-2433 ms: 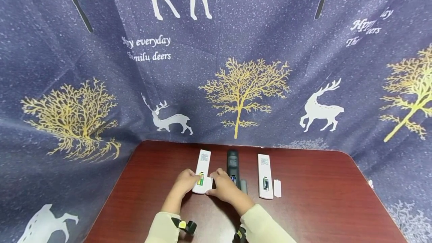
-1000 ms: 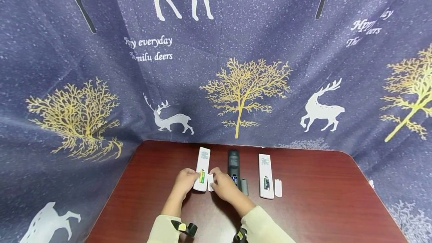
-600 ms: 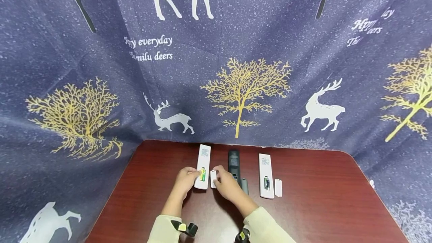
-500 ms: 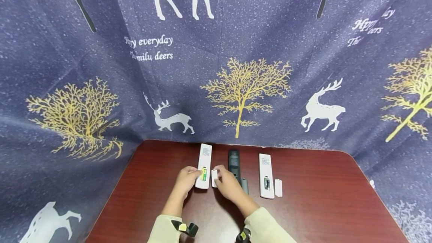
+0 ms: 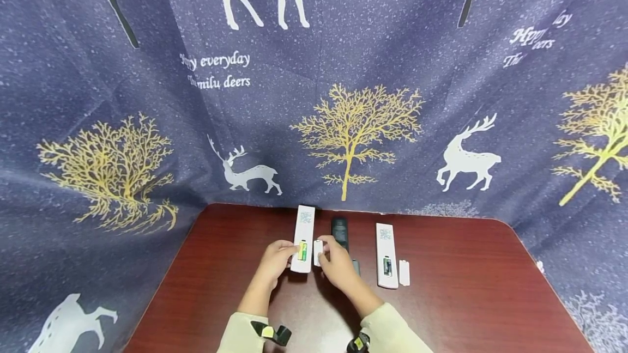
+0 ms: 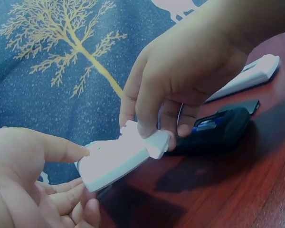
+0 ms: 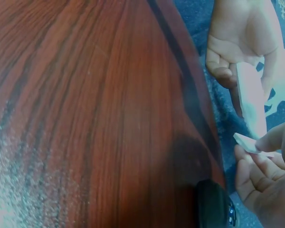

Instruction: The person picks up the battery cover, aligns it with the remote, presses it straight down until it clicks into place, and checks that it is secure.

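Your left hand is pinching the white remote control, its yellow-and-green battery showing, while your right hand is pinching the white battery cover just beside it, both above the table. Compared with the earliest frame, remote and cover are sitting farther right, your right hand hiding more of the black remote. The backdrop cloth is reading "everyday" and "milu deers".
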Demonstrator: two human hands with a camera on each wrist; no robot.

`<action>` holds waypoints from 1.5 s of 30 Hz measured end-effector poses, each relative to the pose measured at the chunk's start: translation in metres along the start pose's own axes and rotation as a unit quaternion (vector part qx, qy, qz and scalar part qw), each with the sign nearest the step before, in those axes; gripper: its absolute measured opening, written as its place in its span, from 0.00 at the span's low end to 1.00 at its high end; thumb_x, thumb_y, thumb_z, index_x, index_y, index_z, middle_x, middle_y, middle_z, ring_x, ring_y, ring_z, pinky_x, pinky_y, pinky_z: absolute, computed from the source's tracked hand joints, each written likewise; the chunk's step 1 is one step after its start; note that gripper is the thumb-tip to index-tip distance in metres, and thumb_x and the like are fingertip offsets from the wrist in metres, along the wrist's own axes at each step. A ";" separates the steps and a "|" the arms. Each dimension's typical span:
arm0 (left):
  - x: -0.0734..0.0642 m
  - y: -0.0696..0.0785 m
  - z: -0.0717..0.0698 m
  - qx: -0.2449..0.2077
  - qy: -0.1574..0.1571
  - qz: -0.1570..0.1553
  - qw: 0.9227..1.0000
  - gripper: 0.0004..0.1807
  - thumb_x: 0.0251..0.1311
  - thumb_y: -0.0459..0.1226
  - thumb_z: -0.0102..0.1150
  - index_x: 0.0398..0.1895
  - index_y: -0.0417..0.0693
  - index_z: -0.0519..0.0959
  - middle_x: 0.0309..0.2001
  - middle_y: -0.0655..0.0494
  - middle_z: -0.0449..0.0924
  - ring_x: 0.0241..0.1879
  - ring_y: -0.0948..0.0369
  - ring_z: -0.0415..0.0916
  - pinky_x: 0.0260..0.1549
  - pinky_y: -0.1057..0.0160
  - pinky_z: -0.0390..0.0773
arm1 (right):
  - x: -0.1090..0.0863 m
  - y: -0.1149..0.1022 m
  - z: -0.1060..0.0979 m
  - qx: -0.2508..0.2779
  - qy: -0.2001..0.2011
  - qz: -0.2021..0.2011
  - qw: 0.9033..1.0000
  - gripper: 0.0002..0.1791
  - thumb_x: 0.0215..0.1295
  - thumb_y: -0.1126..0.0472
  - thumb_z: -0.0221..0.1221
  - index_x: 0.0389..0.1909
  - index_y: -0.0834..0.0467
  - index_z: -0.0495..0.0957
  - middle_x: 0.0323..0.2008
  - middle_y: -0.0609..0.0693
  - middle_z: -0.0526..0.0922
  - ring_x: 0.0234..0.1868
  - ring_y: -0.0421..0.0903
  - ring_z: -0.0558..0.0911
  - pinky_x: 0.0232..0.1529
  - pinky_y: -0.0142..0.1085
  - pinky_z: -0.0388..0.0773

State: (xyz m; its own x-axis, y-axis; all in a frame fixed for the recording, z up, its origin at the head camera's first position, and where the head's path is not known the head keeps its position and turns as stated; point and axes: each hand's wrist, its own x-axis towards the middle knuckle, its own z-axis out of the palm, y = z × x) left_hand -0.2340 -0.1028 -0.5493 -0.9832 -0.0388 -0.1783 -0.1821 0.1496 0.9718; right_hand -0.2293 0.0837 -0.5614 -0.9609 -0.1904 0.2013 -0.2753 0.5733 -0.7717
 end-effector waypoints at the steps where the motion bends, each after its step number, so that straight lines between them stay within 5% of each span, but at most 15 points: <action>1: 0.000 0.000 0.001 0.000 -0.002 0.002 1.000 0.16 0.62 0.38 0.63 0.44 0.31 0.78 0.36 0.50 0.85 0.32 0.62 0.74 0.31 0.64 0.76 | 0.000 0.000 -0.001 -0.005 0.008 -0.002 1.000 0.22 0.66 0.68 0.58 0.61 0.62 0.72 0.36 0.53 0.83 0.26 0.34 0.78 0.32 0.31 0.78; 9: -0.002 0.005 0.008 -0.012 -0.016 0.011 1.000 0.17 0.63 0.37 0.62 0.46 0.30 0.77 0.36 0.48 0.86 0.31 0.61 0.75 0.33 0.62 0.77 | -0.002 0.000 -0.009 -0.009 0.043 -0.007 0.999 0.22 0.64 0.68 0.59 0.60 0.61 0.74 0.36 0.50 0.83 0.33 0.38 0.79 0.36 0.32 0.77; 28: -0.004 0.005 0.024 -0.043 -0.067 0.019 0.997 0.20 0.66 0.40 0.62 0.51 0.32 0.76 0.45 0.45 0.87 0.36 0.64 0.77 0.36 0.62 0.78 | -0.009 0.001 -0.030 0.026 0.059 0.024 0.998 0.23 0.64 0.67 0.59 0.61 0.59 0.75 0.36 0.49 0.81 0.28 0.35 0.73 0.32 0.29 0.72; 45: -0.006 0.003 0.037 -0.118 -0.122 0.018 0.985 0.26 0.70 0.38 0.58 0.66 0.32 0.70 0.57 0.38 0.82 0.41 0.64 0.82 0.42 0.62 0.84 | -0.009 0.009 -0.044 0.024 0.074 0.044 0.996 0.23 0.65 0.66 0.59 0.62 0.58 0.74 0.36 0.49 0.81 0.27 0.34 0.72 0.33 0.29 0.72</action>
State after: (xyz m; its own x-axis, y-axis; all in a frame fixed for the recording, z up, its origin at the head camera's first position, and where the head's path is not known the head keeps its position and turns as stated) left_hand -0.2292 -0.0652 -0.5506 -0.9676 0.2052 -0.1470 -0.1678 -0.0879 0.9819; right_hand -0.2244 0.1254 -0.5436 -0.9764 -0.0186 0.2151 -0.1905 0.5428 -0.8180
